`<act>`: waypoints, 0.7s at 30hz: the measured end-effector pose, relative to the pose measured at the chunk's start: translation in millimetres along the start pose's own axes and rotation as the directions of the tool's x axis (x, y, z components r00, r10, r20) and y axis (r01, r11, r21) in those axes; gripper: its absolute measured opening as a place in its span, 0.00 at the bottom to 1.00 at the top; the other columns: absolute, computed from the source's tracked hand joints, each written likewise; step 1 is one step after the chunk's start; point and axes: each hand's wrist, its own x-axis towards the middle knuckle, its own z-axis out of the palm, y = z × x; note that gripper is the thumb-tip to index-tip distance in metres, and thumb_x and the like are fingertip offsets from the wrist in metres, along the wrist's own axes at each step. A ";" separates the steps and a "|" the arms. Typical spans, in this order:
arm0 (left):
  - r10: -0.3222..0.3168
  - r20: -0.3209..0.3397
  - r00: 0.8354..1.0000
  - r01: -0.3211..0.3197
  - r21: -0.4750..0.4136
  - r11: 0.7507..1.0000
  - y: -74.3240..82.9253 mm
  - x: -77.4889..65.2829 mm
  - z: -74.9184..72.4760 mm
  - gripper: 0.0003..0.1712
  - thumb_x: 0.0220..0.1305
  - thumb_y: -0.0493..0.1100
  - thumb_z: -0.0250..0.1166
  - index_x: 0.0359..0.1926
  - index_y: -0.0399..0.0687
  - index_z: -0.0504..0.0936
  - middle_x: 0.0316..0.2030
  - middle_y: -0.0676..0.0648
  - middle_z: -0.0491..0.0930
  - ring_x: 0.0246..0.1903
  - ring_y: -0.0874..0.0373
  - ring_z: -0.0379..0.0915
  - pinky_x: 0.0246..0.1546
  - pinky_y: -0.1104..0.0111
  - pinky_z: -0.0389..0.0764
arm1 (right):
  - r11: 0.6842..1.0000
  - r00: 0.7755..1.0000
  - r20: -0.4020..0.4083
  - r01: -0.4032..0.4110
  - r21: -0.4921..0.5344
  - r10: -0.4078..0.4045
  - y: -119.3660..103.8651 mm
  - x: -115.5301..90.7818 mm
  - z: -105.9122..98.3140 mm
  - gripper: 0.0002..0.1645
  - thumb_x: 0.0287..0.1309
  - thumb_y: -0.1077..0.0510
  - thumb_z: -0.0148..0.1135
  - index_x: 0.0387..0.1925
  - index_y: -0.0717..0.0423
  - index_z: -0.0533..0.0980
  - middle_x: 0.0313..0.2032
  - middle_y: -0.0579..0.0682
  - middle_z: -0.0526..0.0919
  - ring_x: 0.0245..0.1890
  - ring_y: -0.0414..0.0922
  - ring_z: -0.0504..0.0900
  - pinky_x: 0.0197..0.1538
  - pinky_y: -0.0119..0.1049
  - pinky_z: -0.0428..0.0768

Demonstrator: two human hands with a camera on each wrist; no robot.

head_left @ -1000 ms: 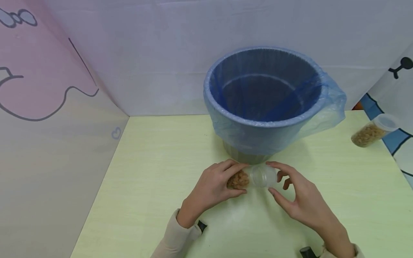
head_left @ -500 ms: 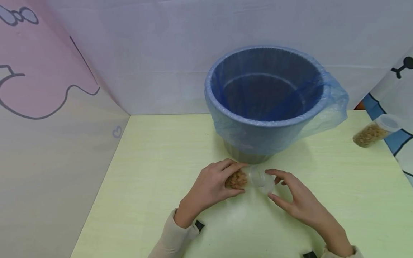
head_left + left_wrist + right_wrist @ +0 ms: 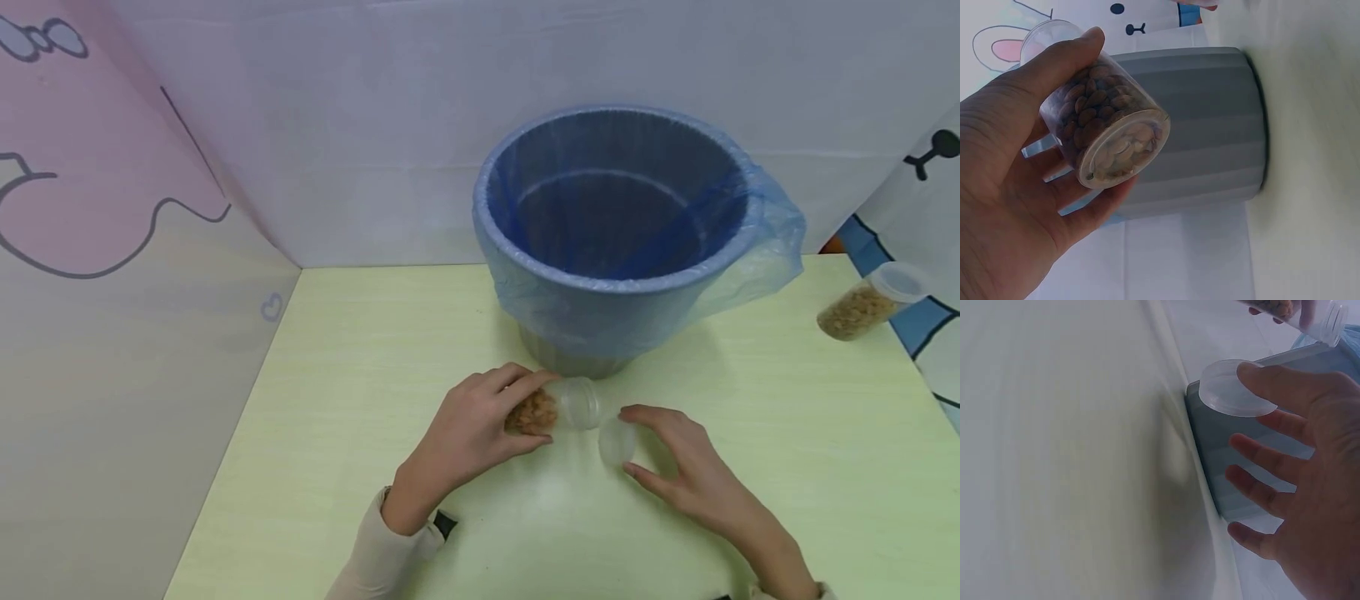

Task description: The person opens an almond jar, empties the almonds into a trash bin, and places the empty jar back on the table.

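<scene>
Clear plastic jar [image 3: 561, 408], mouth uncapped, brown nuts [image 3: 1097, 100] filling its base end; held sideways above counter [image 3: 360, 400], left hand [image 3: 468, 429] curled round it. Right hand [image 3: 690, 467] pinches translucent lid [image 3: 617, 442], just right. Blue-lined bin [image 3: 600, 286] beyond; second jar [image 3: 862, 310] far right.

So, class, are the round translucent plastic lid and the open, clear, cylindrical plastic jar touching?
Apart. The right wrist view shows it plainly: background is visible all the way between the lid and the jar.

Bin [image 3: 1204, 131] on table [image 3: 360, 375], jar [image 3: 553, 408] before bin, lid [image 3: 617, 442] right of jar
</scene>
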 end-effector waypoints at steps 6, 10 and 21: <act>-0.006 -0.021 1.000 0.007 0.037 0.999 -1.3 -0.9 -13.7 0.42 0.48 0.58 0.85 0.64 0.62 0.81 0.51 0.57 0.84 0.41 0.59 0.84 0.43 0.64 0.85 | 0.999 0.999 -0.031 0.020 -0.041 -0.021 0.3 -6.0 0.8 0.43 0.39 0.60 0.85 0.62 0.54 0.78 0.59 0.52 0.83 0.61 0.46 0.76 0.64 0.34 0.62; -0.017 -0.037 0.999 0.019 0.050 0.999 -3.0 -0.9 -22.9 0.41 0.47 0.57 0.86 0.64 0.62 0.81 0.49 0.58 0.83 0.39 0.59 0.83 0.41 0.64 0.85 | 0.996 1.000 -0.021 -0.024 -0.080 0.022 0.8 -13.5 2.1 0.44 0.38 0.60 0.85 0.62 0.50 0.78 0.60 0.50 0.82 0.60 0.46 0.75 0.60 0.44 0.64; -0.015 -0.090 0.996 0.020 0.060 0.998 -8.3 3.7 -50.9 0.42 0.47 0.57 0.85 0.65 0.59 0.81 0.49 0.56 0.83 0.39 0.59 0.83 0.40 0.64 0.85 | 0.988 0.997 -0.014 -0.076 -0.133 0.075 4.1 -26.2 1.5 0.43 0.35 0.59 0.85 0.59 0.47 0.78 0.60 0.51 0.81 0.57 0.49 0.73 0.55 0.58 0.66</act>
